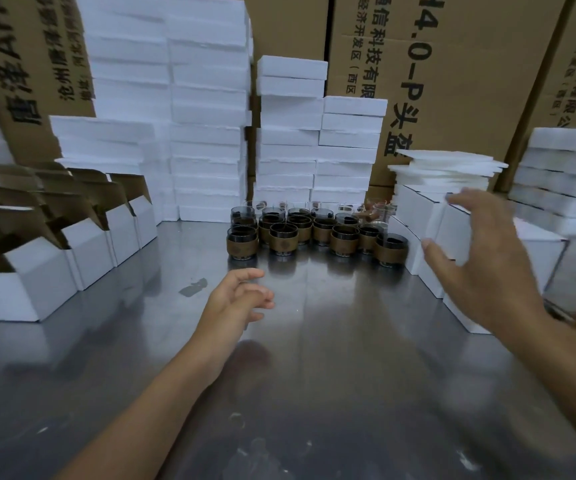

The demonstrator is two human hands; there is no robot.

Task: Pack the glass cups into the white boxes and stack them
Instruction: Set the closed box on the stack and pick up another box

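Head view: steel worktop (314, 358) w/ a cluster of glass cups (314, 230) at 12 o'clock, against the far edge. All stand upright, so long axis is vertical, rims up, each w/ a brown band round the lower body. Open white boxes (89, 251) run in a row at 9 o'clock, flaps up. Closed boxes (414, 209) line the 3 o'clock side. Foam stacks (206, 133) and printed cartons (452, 81) sit behind; thin foam sheets (452, 168) top the closed boxes at approx. 2 o'clock.

Left grip (238, 297): fingers loosely curled, holds nothing, hovers over bare worktop. Front-left cup (242, 242) lies at 12 o'clock from it, near but apart.

Right grip (484, 261): fingers spread wide, holds nothing, motion-blurred in front of the closed boxes; contact w/ them can't be told. Cups lie at approx. 9 o'clock from it; the right-end cup (391, 249) is closest.

Judgement: no cup in hand yet, so a pick comes next. Left grip is better lined up for the front row, straight ahead reach, then carry to 9 o'clock into an open box. Cups are packed tight, so a top-down or side pinch risks knocking neighbours.
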